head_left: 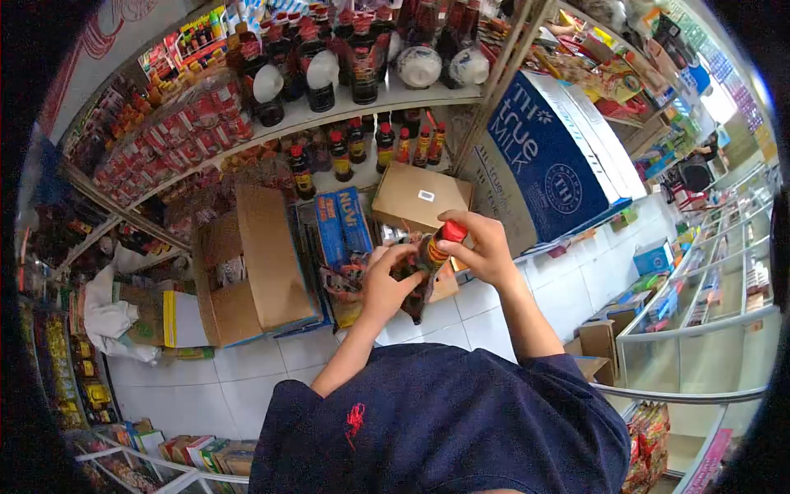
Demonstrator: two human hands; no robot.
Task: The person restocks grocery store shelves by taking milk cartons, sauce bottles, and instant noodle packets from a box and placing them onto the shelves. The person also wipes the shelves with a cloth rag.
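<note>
My right hand (481, 247) grips a dark sauce bottle (435, 252) by its red cap, and the bottle is tilted. Below and beside it, my left hand (388, 284) is closed on crumpled clear plastic wrap (420, 295) around the bottle's lower part. What else the wrap contains is hard to make out. Just beyond my hands lie a blue packet marked NUVI (354, 221) and a closed brown carton (421, 196). Similar sauce bottles with red caps (340, 156) stand on the low shelf ahead.
An open cardboard box (276, 255) stands to the left. At the right is a large TH true MILK carton (551, 156). Larger dark bottles (362, 62) with bowls attached line the upper shelf (370, 105). A glass display case (699, 329) runs along the right.
</note>
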